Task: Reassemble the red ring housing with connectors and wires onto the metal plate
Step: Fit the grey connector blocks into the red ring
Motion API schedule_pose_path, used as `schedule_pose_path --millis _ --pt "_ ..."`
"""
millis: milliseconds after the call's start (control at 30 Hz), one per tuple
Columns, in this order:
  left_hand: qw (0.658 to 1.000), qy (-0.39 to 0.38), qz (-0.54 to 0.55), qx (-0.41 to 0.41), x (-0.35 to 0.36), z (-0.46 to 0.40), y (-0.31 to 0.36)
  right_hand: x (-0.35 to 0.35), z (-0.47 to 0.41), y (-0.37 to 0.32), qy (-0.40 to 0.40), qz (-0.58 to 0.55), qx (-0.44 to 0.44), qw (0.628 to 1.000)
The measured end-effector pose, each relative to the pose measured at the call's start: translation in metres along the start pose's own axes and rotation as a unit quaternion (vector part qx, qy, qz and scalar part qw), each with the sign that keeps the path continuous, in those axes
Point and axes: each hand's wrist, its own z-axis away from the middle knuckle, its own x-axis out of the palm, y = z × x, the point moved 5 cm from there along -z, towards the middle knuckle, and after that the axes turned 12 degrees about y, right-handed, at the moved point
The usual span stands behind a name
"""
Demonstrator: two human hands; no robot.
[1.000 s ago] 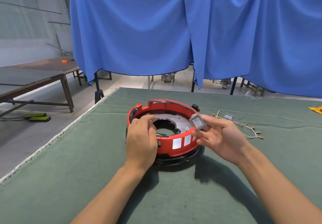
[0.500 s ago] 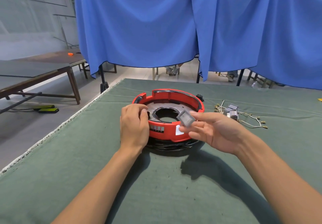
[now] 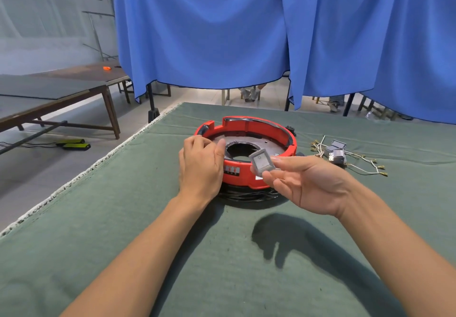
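We pinch the grey square connector (image 3: pixel 262 162) in the right hand (image 3: pixel 308 183), just above the near rim of the red ring housing (image 3: pixel 246 153), which the left hand (image 3: pixel 199 168) grips on its left rim.

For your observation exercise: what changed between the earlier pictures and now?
The right hand carried the grey connector from the housing's right side to its near rim. The left hand slid left along the red ring housing. Both holds stayed; loose connectors and wires stayed put.
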Motion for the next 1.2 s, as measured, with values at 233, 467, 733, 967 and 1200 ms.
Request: schedule_pose_path --millis 233,467,733,967,1200 --pt "1.000 -0.002 -0.013 -0.027 0.000 0.003 0.011 0.008 -0.003 0.008 0.023 -0.077 -0.004 0.997" --pt "0.999 0.029 0.008 -0.046 -0.010 -0.002 0.015 0.028 0.003 0.006 0.072 0.053 -0.133 0.987" --pt "0.986 0.106 0.022 -0.130 -0.038 -0.019 0.024 0.038 0.013 -0.001 0.147 -0.022 -0.276 0.950" --pt "0.989 0.080 -0.006 -0.125 -0.038 -0.016 0.030 0.034 0.012 -0.001 0.162 -0.016 -0.277 0.947" --pt "0.990 0.095 -0.004 -0.105 -0.037 -0.017 0.024 0.033 0.005 0.002 0.141 -0.019 -0.238 0.961"
